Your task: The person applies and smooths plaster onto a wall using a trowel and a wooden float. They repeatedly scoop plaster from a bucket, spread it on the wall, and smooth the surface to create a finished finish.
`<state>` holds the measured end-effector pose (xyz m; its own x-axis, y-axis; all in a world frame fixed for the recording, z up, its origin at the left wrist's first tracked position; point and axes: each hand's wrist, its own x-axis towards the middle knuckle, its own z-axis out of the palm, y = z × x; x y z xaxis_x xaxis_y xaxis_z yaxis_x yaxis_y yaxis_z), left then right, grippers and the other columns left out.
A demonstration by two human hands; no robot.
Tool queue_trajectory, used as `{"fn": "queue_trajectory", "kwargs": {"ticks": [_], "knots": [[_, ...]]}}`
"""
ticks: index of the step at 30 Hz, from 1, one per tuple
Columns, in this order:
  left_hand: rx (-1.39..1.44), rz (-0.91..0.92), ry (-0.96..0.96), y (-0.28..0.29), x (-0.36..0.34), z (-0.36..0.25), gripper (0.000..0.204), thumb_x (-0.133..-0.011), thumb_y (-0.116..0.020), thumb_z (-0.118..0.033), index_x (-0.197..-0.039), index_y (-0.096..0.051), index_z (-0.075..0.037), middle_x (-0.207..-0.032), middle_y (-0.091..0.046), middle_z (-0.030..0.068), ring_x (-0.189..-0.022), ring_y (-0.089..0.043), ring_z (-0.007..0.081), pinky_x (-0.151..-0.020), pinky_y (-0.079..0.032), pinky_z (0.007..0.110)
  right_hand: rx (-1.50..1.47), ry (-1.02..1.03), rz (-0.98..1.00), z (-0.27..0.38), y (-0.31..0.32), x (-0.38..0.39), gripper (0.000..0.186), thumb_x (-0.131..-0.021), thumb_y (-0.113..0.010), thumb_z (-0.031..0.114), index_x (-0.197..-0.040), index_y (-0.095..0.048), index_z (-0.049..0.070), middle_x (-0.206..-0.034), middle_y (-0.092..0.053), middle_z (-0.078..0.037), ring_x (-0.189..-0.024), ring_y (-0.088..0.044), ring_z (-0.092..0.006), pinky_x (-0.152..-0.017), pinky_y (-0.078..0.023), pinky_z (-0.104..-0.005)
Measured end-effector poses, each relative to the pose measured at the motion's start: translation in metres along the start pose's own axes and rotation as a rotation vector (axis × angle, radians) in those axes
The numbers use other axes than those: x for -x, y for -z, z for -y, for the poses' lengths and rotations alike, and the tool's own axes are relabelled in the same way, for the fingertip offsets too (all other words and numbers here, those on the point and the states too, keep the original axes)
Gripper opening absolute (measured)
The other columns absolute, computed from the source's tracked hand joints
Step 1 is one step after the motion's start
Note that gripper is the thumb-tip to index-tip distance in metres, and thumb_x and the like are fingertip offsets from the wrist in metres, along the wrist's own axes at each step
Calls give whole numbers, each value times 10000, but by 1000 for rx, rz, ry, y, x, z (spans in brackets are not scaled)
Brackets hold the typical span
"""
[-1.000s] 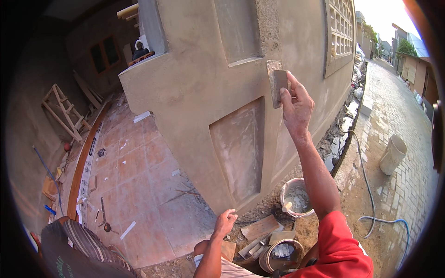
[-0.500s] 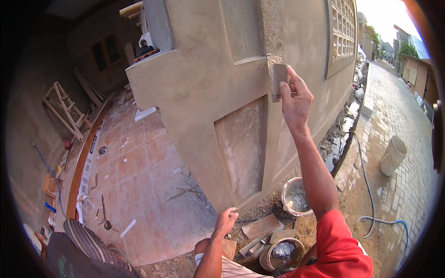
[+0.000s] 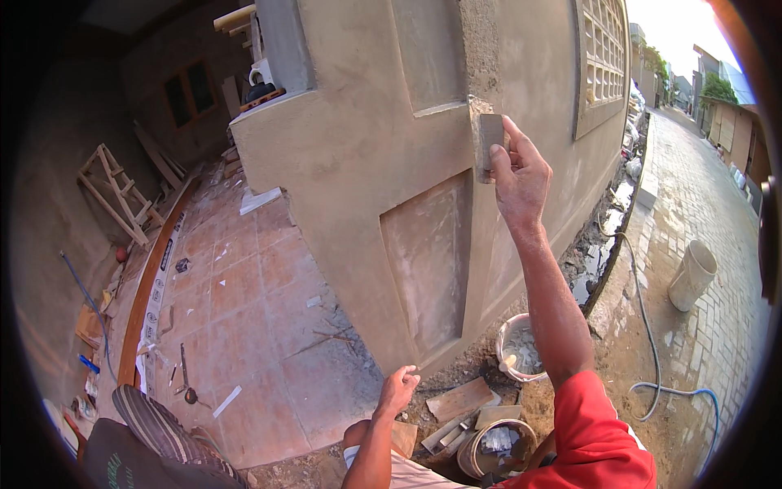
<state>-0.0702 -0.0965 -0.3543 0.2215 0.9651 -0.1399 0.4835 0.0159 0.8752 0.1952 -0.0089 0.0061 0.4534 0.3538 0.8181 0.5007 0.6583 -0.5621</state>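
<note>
The right hand (image 3: 523, 183) grips a flat, dark grey rectangular block (image 3: 491, 143) between thumb and fingers, the thumb across its near face and the fingertips at its right edge. The block stands roughly upright, just left of the hand and reaching slightly above it. It is held up at the corner of a grey-brown cement-plastered wall (image 3: 342, 155), beside a rough, pale patch on that corner; how firmly it presses there cannot be told.

The left hand (image 3: 395, 391) is well below and to the left, near the foot of the wall, its fingers loosely bent and apart; whether a fingertip touches the plaster is unclear. Between the two hands' heights, a sunken four-sided panel (image 3: 428, 261) is set in the wall, left of the block.

Near the right forearm stands a round white bucket (image 3: 507, 334) with grey mix inside. Nearer still, a second round pale bucket (image 3: 467, 452) sits beside a flat brown board (image 3: 458, 398). Far right, a tall off-white bucket (image 3: 692, 277) tilts on the paved road (image 3: 700, 187). To the left spreads a reddish tiled floor (image 3: 244, 326), with a pale wooden trestle (image 3: 118, 191) at its far side.
</note>
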Motion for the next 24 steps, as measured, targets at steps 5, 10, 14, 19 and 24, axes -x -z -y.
{"fn": "queue_trajectory", "kwargs": {"ticks": [5, 10, 14, 19, 24], "knots": [[-14, -19, -8, 2, 0, 4, 396, -895, -662, -242, -1232, -621, -39, -965, -721, 149, -898, -686, 264, -827, -519, 386, 141, 134, 146, 14, -6, 46, 424, -860, -622, -15, -1284, -610, 4, -851, -610, -75, -699, -562, -122, -662, -503, -269], [-14, -10, -13, 1, 1, 4, 396, -894, -661, -247, -1229, -623, -39, -957, -723, 149, -896, -689, 268, -828, -518, 384, 35, 128, 46, 14, -6, 36, 427, -867, -626, -15, -1292, -604, 8, -845, -598, -77, -707, -562, -119, -665, -510, -281], [-2, -12, -4, 3, 2, 1, 399, -892, -663, -249, -1228, -623, -37, -953, -724, 150, -891, -690, 266, -828, -518, 381, 44, 123, 40, 23, -20, 26, 431, -868, -630, -17, -1297, -600, 13, -876, -612, -83, -693, -565, -121, -658, -512, -289], [-9, -18, -7, 4, 2, 2, 398, -894, -662, -247, -1232, -622, -41, -962, -724, 149, -886, -691, 267, -827, -519, 381, 106, 193, 123, 23, -20, 56, 427, -858, -629, -32, -1281, -616, 20, -893, -626, -86, -678, -581, -131, -629, -502, -296], [-19, -17, -31, 3, 2, 6, 400, -894, -662, -238, -1237, -619, -36, -934, -715, 129, -827, -673, 231, -779, -518, 366, 7, 156, 56, 39, -20, 44, 416, -861, -622, -38, -1273, -619, 15, -922, -635, -95, -706, -607, -143, -615, -509, -300]]}}
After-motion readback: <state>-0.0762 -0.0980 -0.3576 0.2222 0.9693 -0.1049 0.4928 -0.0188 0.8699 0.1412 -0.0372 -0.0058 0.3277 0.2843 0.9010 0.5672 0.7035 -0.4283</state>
